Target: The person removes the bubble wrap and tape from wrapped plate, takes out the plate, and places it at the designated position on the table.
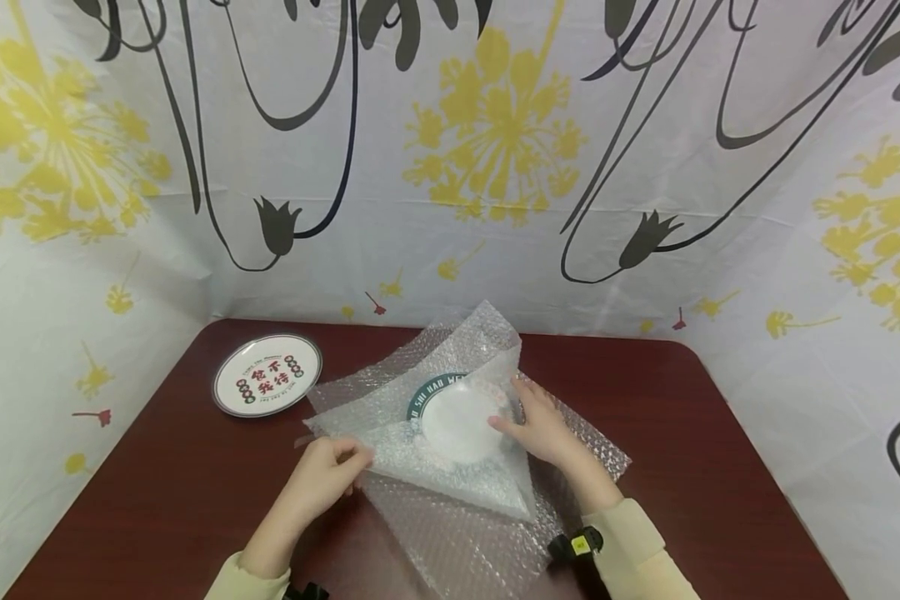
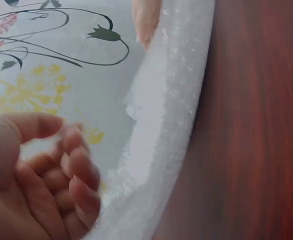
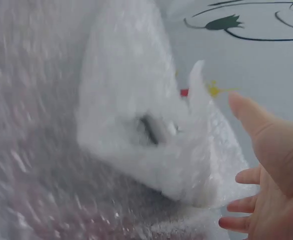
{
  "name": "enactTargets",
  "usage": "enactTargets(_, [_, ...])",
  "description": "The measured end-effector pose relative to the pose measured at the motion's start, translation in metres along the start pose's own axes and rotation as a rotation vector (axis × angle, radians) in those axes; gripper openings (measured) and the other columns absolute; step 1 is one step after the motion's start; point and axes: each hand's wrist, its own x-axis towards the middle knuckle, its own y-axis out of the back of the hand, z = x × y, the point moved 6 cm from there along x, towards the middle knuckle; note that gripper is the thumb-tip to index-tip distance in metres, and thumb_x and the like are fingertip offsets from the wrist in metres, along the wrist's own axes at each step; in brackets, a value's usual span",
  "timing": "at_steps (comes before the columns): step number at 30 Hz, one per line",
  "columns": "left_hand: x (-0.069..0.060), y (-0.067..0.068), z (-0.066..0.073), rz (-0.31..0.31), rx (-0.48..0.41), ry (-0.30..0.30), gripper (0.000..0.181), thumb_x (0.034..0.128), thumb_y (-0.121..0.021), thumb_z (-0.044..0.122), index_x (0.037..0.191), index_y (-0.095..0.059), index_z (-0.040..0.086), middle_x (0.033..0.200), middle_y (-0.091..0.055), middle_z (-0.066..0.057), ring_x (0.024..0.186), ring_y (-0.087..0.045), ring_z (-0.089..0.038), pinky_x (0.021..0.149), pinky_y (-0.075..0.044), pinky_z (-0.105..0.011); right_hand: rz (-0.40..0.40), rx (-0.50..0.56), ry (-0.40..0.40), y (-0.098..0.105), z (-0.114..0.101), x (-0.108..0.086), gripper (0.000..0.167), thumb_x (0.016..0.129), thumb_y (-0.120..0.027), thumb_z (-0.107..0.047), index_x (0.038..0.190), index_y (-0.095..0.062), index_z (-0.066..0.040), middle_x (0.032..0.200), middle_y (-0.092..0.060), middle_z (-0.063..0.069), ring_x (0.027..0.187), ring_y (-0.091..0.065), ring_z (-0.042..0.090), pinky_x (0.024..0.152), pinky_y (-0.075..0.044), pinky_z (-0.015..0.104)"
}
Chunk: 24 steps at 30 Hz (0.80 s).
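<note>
A sheet of bubble wrap (image 1: 465, 550) lies at an angle on the table, with part of it folded over a white plate. The plate's green lettered band (image 1: 437, 392) shows through and beside the fold. At the fold's left edge my left hand (image 1: 318, 479) pinches the bubble wrap between thumb and fingers; its curled fingers (image 2: 81, 175) show in the left wrist view. My right hand (image 1: 543, 421) rests at the right side of the wrapped plate, fingers spread. In the right wrist view that hand (image 3: 281, 170) appears beside the blurred wrap, its thumb straight.
A second white plate (image 1: 232, 387) with red characters and a dark rim lies at the table's back left, close to the wrap's corner. The dark red wooden table (image 1: 720, 500) meets a patterned cloth (image 1: 390, 217) at the back and sides.
</note>
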Motion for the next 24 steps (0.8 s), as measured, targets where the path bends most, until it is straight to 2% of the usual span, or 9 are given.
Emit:
enactTargets(3, [0.0, 0.003, 0.01, 0.054, -0.048, -0.133, 0.014, 0.0894, -0.065, 0.011, 0.076, -0.068, 0.01, 0.065, -0.057, 0.008, 0.059, -0.051, -0.008, 0.057, -0.045, -0.025, 0.012, -0.025, 0.021, -0.001, -0.004, -0.007, 0.1, 0.079, -0.068, -0.058, 0.15, -0.024, -0.003, 0.152, -0.019, 0.028, 0.137, -0.017, 0.049, 0.104, -0.012, 0.069])
enactTargets(6, [-0.001, 0.005, 0.014, 0.096, -0.051, -0.211, 0.005, 0.0877, -0.067, 0.008, 0.089, -0.071, 0.011, 0.084, -0.066, 0.007, 0.078, -0.06, -0.012, 0.065, -0.05, -0.027, 0.018, -0.056, 0.046, -0.003, -0.008, -0.014, 0.105, 0.074, -0.071, -0.061, 0.151, -0.024, -0.007, 0.153, -0.018, 0.026, 0.136, -0.018, 0.05, 0.102, -0.01, 0.071])
enactTargets(8, [-0.001, 0.004, 0.014, 0.093, -0.044, -0.239, 0.011, 0.0869, -0.068, 0.007, 0.097, -0.071, 0.009, 0.097, -0.068, 0.003, 0.093, -0.063, -0.018, 0.07, -0.052, -0.03, 0.021, -0.071, 0.066, -0.005, -0.011, -0.018, 0.109, 0.071, -0.073, -0.063, 0.152, -0.023, -0.01, 0.153, -0.016, 0.025, 0.136, -0.018, 0.05, 0.102, -0.009, 0.071])
enactTargets(10, [0.0, 0.002, 0.013, 0.074, -0.028, -0.27, 0.019, 0.0868, -0.068, 0.006, 0.105, -0.069, 0.006, 0.112, -0.066, -0.001, 0.109, -0.059, -0.023, 0.081, -0.052, -0.036, 0.022, -0.075, 0.091, -0.005, -0.014, -0.022, 0.11, 0.068, -0.075, -0.062, 0.152, -0.023, -0.011, 0.154, -0.015, 0.025, 0.136, -0.017, 0.051, 0.102, -0.006, 0.072])
enactTargets(14, [0.002, -0.004, 0.01, 0.029, 0.005, -0.331, 0.03, 0.0882, -0.066, 0.007, 0.118, -0.064, 0.002, 0.13, -0.057, -0.01, 0.124, -0.049, -0.027, 0.098, -0.042, -0.048, 0.019, -0.064, 0.128, -0.007, -0.02, -0.03, 0.111, 0.066, -0.079, -0.056, 0.152, -0.023, -0.014, 0.155, -0.013, 0.024, 0.136, -0.016, 0.051, 0.103, -0.003, 0.071])
enactTargets(19, [0.004, -0.008, 0.005, 0.032, 0.04, -0.352, 0.037, 0.089, -0.066, 0.009, 0.125, -0.059, 0.002, 0.136, -0.051, -0.015, 0.127, -0.044, -0.032, 0.101, -0.036, -0.054, 0.007, -0.058, 0.146, -0.011, -0.022, -0.037, 0.109, 0.067, -0.081, -0.052, 0.153, -0.024, -0.015, 0.156, -0.011, 0.021, 0.138, -0.013, 0.047, 0.103, -0.003, 0.07])
enactTargets(24, [0.005, -0.011, 0.0, 0.03, 0.066, -0.326, 0.042, 0.0891, -0.066, 0.011, 0.129, -0.056, 0.003, 0.136, -0.05, -0.017, 0.128, -0.043, -0.034, 0.103, -0.034, -0.054, 0.016, -0.075, 0.168, -0.014, -0.021, -0.043, 0.105, 0.067, -0.083, -0.042, 0.152, -0.027, -0.013, 0.155, -0.013, 0.021, 0.139, -0.014, 0.045, 0.104, -0.005, 0.07])
